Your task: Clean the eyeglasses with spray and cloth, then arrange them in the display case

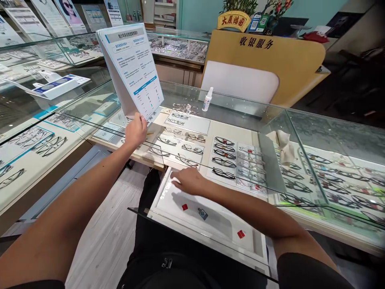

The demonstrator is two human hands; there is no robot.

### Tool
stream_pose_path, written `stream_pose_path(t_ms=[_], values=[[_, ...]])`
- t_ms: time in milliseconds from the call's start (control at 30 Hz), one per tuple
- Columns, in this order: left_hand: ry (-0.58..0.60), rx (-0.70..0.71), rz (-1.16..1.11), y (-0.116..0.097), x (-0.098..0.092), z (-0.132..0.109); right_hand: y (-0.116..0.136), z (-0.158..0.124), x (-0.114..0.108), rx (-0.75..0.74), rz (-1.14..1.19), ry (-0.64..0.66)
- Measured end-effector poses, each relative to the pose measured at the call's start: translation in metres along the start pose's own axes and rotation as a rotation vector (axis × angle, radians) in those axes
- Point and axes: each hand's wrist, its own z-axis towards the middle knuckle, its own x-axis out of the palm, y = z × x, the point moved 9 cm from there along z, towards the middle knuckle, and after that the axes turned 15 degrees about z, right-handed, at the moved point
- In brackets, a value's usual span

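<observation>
My left hand (pixel 136 130) is closed on the lower edge of a desk flip chart (pixel 141 68), a tented stack of printed sheets with a blue table. It is held up, tilted, above the glass counter. My right hand (pixel 189 180) hovers over a pulled-out white drawer (pixel 216 233); its fingers point left, slightly apart, with nothing visible in them. On the drawer's bottom lie two red squares, one of them a red piece (pixel 184 207) near the left, and a small dark tag (pixel 202 214) in the middle.
Eyeglass frames (pixel 224 156) lie in rows inside the glass display counter. A white spray bottle (pixel 207 99) and a beige cloth (pixel 283 146) are on the glass. An opened white box (pixel 54 86) is at left. Behind stands a yellow cashier desk (pixel 258 56).
</observation>
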Motion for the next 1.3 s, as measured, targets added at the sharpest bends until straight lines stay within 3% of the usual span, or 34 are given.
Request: stream_pose_path(t_ms=[100, 200, 267, 367, 500, 700, 900, 1100, 1200, 1300], values=[[-0.003, -0.003, -0.031, 0.001, 0.004, 0.003, 0.038, -0.027, -0.028, -0.076, -0.021, -0.011], [0.015, 0.020, -0.010, 0.000, 0.006, 0.004, 0.036, -0.025, -0.092, 0.052, -0.072, -0.142], [0.022, 0.034, 0.008, -0.001, 0.006, 0.004, 0.020, -0.010, -0.148, 0.130, -0.117, -0.331], [0.024, 0.046, 0.015, -0.002, 0.005, 0.003, -0.024, 0.025, -0.213, 0.240, -0.133, -0.531], [0.035, 0.057, 0.002, -0.002, 0.005, 0.003, -0.077, 0.077, -0.253, 0.229, -0.144, -0.627], [0.019, 0.033, -0.040, -0.001, 0.004, 0.001, -0.108, 0.136, -0.256, 0.155, -0.163, -0.605], [0.019, 0.025, -0.054, -0.001, 0.002, -0.001, -0.116, 0.157, -0.257, 0.175, -0.157, -0.609], [0.030, 0.023, -0.013, -0.003, -0.001, -0.003, -0.102, 0.134, -0.246, 0.229, -0.171, -0.629], [0.036, 0.027, -0.027, -0.003, -0.001, -0.002, -0.074, 0.102, -0.236, 0.178, -0.154, -0.643], [0.031, 0.027, -0.030, -0.003, -0.001, -0.002, -0.035, 0.053, -0.214, 0.093, -0.056, -0.607]])
